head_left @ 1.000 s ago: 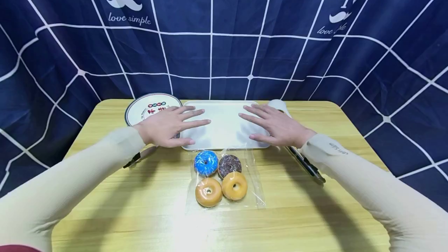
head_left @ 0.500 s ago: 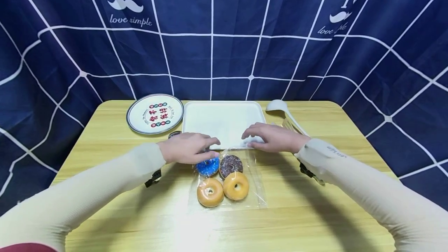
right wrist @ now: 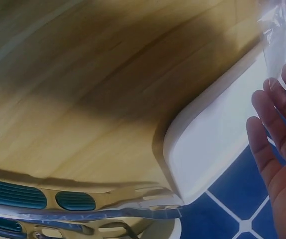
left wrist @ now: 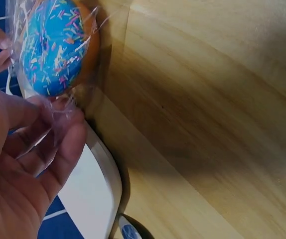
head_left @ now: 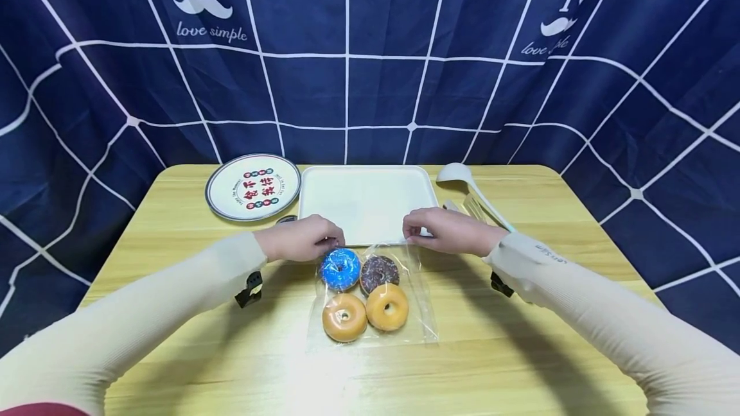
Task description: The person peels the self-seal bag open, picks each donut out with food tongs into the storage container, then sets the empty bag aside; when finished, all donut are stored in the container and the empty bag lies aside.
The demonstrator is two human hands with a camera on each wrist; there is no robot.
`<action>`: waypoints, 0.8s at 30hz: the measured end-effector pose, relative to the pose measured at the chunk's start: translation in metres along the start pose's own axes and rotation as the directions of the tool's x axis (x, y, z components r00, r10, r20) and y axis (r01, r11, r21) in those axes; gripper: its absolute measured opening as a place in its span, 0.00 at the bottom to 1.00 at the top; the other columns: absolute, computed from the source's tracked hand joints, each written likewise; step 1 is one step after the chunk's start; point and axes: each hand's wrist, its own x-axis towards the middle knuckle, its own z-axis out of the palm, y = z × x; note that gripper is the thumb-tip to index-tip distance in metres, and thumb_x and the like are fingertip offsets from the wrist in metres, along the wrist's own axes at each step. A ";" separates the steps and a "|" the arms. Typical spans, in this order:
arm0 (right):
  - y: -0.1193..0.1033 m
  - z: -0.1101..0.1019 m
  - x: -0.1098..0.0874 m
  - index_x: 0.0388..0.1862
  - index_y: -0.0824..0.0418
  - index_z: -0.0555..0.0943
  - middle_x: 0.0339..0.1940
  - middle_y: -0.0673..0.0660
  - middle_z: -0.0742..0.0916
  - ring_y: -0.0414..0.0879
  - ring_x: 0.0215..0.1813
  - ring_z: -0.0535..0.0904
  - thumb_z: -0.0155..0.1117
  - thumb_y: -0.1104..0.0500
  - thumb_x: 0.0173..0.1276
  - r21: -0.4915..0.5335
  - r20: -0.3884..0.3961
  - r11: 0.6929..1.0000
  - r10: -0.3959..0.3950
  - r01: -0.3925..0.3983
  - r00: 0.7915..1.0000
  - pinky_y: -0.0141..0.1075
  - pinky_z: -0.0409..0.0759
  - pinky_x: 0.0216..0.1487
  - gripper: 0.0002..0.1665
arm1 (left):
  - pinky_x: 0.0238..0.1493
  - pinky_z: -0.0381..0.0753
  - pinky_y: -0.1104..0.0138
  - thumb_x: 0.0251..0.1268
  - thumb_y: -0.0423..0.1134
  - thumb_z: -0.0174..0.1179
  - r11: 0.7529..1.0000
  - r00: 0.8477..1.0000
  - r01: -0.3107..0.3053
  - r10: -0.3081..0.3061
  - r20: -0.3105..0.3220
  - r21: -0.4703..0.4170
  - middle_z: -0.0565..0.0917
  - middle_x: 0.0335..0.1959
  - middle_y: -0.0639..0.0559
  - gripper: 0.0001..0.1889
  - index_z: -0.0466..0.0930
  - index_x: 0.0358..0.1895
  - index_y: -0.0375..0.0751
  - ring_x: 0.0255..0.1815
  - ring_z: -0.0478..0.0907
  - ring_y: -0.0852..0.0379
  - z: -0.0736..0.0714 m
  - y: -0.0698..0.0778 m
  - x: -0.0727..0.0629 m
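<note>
A clear plastic bag [head_left: 424,323] lies on the table with several doughnuts inside: a blue doughnut [head_left: 340,271] with sprinkles, a dark brown doughnut [head_left: 386,275] and plain golden doughnuts, one plain doughnut [head_left: 344,332] at the near left. My left hand [head_left: 300,237] pinches the bag's far left corner, and the left wrist view shows crumpled film between thumb and fingers. At the far right corner, my right hand [head_left: 453,230] pinches the film between thumb and fingertip; its other fingers [right wrist: 262,149] stay loosely extended in the right wrist view.
Right behind the bag stands a white tray [head_left: 367,201]. A round plate [head_left: 253,188] with red print sits at the back left. On the right lie a white ladle [head_left: 457,173] and a gold fork [head_left: 475,208], partly behind my right arm.
Both hands have come down and back from above the tray to the bag's far corners. Their spread fingers have curled onto the film. The bag and doughnuts lie as before.
</note>
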 end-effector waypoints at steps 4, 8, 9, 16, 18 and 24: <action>0.001 0.001 -0.001 0.34 0.53 0.80 0.33 0.45 0.83 0.35 0.36 0.75 0.69 0.60 0.74 0.026 -0.010 1.000 0.006 -0.006 1.000 0.34 0.81 0.42 0.08 | 0.53 0.87 0.63 0.72 0.26 0.56 1.000 1.000 0.011 -0.010 0.009 -0.028 0.90 0.41 0.46 0.10 0.87 0.43 0.36 0.43 0.86 0.56 -0.002 -0.002 -0.002; 0.001 0.001 -0.002 0.34 0.53 0.80 0.33 0.45 0.83 0.35 0.35 0.74 0.68 0.61 0.74 0.050 -0.021 0.999 0.011 -0.010 1.000 0.34 0.80 0.40 0.08 | 0.52 0.87 0.64 0.69 0.24 0.57 0.998 0.999 0.035 -0.034 0.013 -0.051 0.90 0.39 0.46 0.09 0.87 0.41 0.36 0.41 0.84 0.58 -0.003 -0.001 -0.002; 0.001 0.001 -0.003 0.34 0.53 0.80 0.33 0.46 0.83 0.35 0.35 0.74 0.68 0.61 0.74 0.057 -0.022 0.998 0.014 -0.013 1.000 0.34 0.80 0.39 0.08 | 0.51 0.86 0.65 0.69 0.24 0.57 0.998 0.999 0.040 -0.039 0.014 -0.056 0.89 0.38 0.47 0.09 0.87 0.40 0.37 0.40 0.83 0.59 -0.003 -0.001 -0.002; 0.004 -0.003 -0.011 0.34 0.54 0.81 0.33 0.46 0.83 0.36 0.35 0.76 0.69 0.63 0.73 0.106 -0.048 0.994 0.029 -0.023 0.998 0.31 0.81 0.37 0.07 | 0.42 0.82 0.71 0.65 0.20 0.55 0.996 0.998 0.057 -0.057 -0.002 -0.072 0.86 0.32 0.50 0.12 0.85 0.35 0.38 0.34 0.77 0.63 0.000 -0.003 -0.003; 0.005 -0.004 -0.015 0.35 0.55 0.82 0.34 0.47 0.83 0.36 0.36 0.76 0.69 0.63 0.73 0.120 -0.062 0.993 0.028 -0.021 0.998 0.31 0.82 0.37 0.06 | 0.41 0.81 0.71 0.64 0.19 0.54 0.996 0.998 0.056 -0.057 -0.010 -0.074 0.86 0.32 0.50 0.12 0.85 0.35 0.37 0.33 0.77 0.63 0.000 -0.004 -0.004; 0.009 -0.005 -0.026 0.36 0.56 0.83 0.35 0.48 0.84 0.35 0.38 0.77 0.69 0.65 0.72 0.163 -0.091 0.986 0.057 -0.042 0.994 0.31 0.84 0.39 0.06 | 0.40 0.80 0.72 0.65 0.19 0.54 0.997 0.998 0.051 -0.053 -0.035 -0.066 0.85 0.31 0.50 0.12 0.84 0.34 0.37 0.33 0.76 0.64 0.000 -0.007 -0.007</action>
